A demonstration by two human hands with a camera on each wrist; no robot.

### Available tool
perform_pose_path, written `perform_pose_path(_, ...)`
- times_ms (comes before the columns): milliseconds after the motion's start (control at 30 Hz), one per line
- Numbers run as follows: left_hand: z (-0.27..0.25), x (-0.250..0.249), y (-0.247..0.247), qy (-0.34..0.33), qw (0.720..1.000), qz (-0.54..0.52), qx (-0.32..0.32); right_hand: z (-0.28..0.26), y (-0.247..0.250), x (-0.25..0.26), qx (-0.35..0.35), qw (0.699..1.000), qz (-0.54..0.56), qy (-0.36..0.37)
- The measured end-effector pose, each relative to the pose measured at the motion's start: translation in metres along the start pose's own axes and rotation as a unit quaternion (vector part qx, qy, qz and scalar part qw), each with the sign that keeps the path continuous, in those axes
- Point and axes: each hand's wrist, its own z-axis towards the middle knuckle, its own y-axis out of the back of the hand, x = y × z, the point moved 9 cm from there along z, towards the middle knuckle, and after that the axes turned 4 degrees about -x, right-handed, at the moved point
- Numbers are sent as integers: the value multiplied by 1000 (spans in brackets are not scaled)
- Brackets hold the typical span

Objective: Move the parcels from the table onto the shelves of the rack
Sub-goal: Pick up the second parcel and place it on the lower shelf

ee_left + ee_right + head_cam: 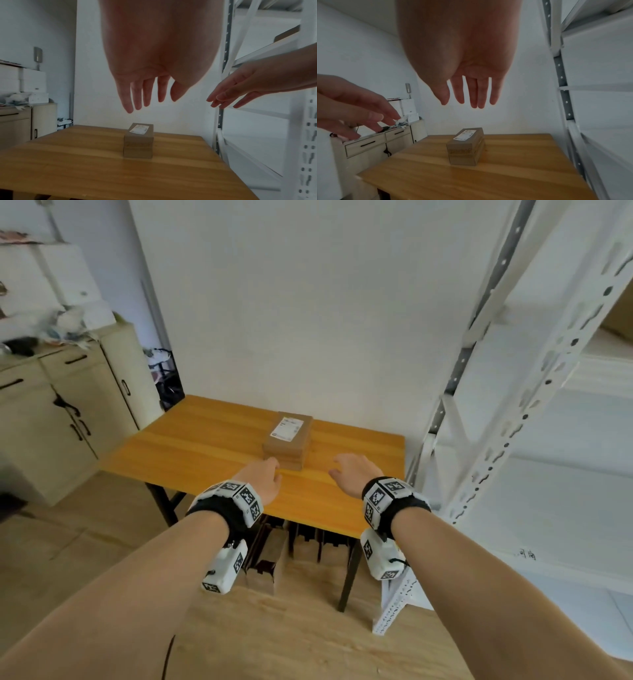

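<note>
A small stack of brown cardboard parcels (288,440) (138,140) (465,146) stands on the wooden table (205,446), the top one bearing a white label. My left hand (265,479) (137,93) hovers above the table just left of and nearer than the stack, fingers straight, holding nothing. My right hand (351,474) (471,92) hovers to the stack's right, also with straight fingers and nothing in it. Neither hand touches the parcels. The white metal rack (534,392) (257,54) (590,81) stands to the right of the table.
Beige cabinets (68,412) with clutter on top stand at the left. Brown boxes (274,556) sit on the floor under the table. A brown parcel (620,316) lies on an upper rack shelf. The wall is close behind the table.
</note>
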Motion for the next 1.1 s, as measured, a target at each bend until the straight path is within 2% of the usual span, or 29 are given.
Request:
perform_pose_path(233,70,51,-17,31,999,-7,16,80,-41,8,31,999,15,0)
perform_pose_path(433,151,82,-35,50,997,-38,37,160,-74,1,52,998,43,-7)
perform_pose_path(667,246,112,-65,81,988,-106,74,243,-107,-14,84,989,114,-49)
perform_pose_path(900,317,139,-104,143,961,-212,109,297,-141,-28,115,946,276,-127)
perform_pose_path(1000,336,145,-124,156,944,-265,120,315,-156,-34,114,918,348,-153)
perform_pose_path(1100,347,153,-144,170,932,-294,127,327,-175,-40,116,903,379,-169)
